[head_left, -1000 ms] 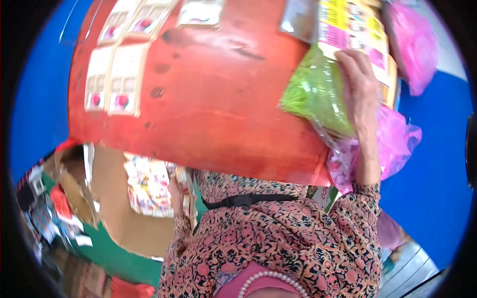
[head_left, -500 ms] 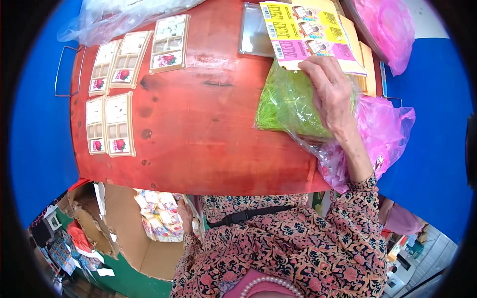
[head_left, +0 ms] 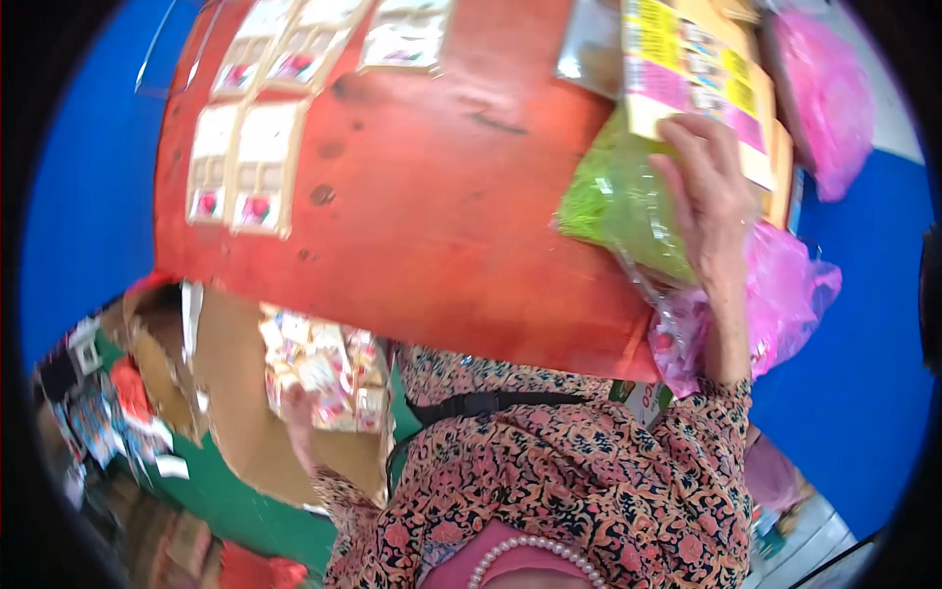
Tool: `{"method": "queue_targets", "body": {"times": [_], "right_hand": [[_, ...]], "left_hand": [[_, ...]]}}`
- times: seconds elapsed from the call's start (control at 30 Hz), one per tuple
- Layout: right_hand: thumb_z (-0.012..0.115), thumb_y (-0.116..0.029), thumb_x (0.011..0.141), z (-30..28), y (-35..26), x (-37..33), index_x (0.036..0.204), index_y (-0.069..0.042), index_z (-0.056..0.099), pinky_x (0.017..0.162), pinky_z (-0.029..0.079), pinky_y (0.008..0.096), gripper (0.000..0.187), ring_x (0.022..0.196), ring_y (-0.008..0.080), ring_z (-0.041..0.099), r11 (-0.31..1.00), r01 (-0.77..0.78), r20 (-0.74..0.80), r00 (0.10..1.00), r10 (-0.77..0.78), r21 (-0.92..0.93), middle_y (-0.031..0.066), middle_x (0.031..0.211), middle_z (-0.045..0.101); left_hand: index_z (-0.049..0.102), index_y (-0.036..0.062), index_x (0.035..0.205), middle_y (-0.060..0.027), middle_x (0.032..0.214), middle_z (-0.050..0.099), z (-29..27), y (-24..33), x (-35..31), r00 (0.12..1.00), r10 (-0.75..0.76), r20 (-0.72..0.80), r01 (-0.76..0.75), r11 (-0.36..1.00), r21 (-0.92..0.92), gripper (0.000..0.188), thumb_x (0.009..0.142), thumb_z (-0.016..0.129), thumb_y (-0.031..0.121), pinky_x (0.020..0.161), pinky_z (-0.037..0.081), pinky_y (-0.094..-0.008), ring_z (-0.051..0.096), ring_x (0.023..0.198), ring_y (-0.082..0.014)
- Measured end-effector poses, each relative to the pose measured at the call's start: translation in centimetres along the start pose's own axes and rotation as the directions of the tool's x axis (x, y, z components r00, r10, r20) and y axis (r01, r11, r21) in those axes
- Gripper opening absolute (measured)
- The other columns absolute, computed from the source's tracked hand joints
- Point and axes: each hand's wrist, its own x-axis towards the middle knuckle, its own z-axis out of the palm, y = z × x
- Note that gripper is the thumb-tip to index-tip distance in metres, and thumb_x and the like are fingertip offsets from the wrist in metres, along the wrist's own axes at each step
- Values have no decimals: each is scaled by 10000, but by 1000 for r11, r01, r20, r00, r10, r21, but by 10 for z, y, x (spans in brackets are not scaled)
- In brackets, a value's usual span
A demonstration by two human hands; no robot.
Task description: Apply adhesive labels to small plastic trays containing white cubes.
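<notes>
Big red tabletop (head_left: 442,216) with a few dark spots, and a wide run of room between the stuff on each side. Ragged-edged cardboard box (head_left: 228,383) sits open just off its near-left edge. On the right, a clear crinkly bag of stringy green shreds (head_left: 597,196), flat yellow-and-pink printed sheets (head_left: 699,79) overlapping its top. Pale compartmented trays (head_left: 265,147) at left. Right hand (head_left: 702,177) has bent fingers at the sheets' lower edge, can't tell if pinching. Left hand (head_left: 299,407) is a blur over small packets (head_left: 316,353) in the box, grip unreadable.
</notes>
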Motion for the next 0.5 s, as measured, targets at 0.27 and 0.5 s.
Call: {"method": "queue_targets", "body": {"times": [0.27,0.5], "right_hand": [[525,12,835,-17,-67,12,1032,19,597,838,425,295,209,938,224,570,956,-119,160,984,77,268,130,976,603],[587,-103,841,17,-109,12,1146,60,490,695,505,274,359,817,158,609,460,-531,547,830,111,712,154,942,615]], "left_hand": [[534,-57,1116,-129,1015,627,149,234,-103,892,408,194,-369,906,-210,388,756,617,61,814,466,-287,606,886,-169],[538,-54,1080,-125,1000,632,279,276,-131,695,451,559,-108,835,-539,297,795,591,9,818,475,-277,607,891,-146]]}}
